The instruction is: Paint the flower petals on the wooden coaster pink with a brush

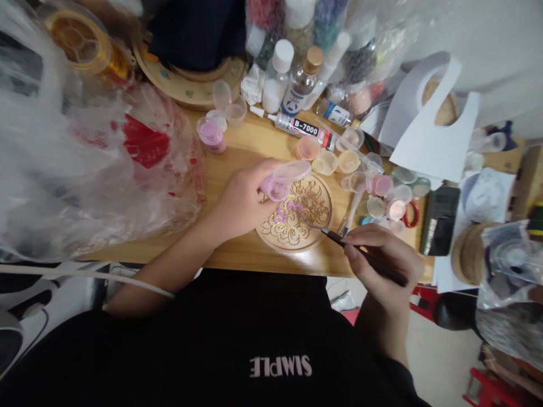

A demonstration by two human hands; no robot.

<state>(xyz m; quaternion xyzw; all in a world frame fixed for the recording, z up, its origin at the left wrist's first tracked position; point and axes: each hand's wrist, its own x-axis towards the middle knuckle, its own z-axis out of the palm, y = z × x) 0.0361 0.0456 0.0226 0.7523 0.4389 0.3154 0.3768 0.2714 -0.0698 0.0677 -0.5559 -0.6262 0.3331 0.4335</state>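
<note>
A round wooden plaque (311,242) with a raised gold flower outline lies on the table in front of me. Some petals left of its centre are filled with light purple. My left hand (246,198) is closed around a small clear lidded cup (279,189) with purple stuff in it, tilted over the plaque's upper left. Between the fingers of my right hand (379,257) is a dark-handled tool with a thin metal tip (369,261). The tip reaches over the flower's middle; whether it touches the surface I cannot tell.
Small cups of coloured material (348,161) crowd the table right of the plaque. Behind them lie a B-7000 glue tube (301,127) and several bottles (278,73). Stacked purple cups (211,135) stand at the back left. A crumpled plastic bag (139,186) covers the left side.
</note>
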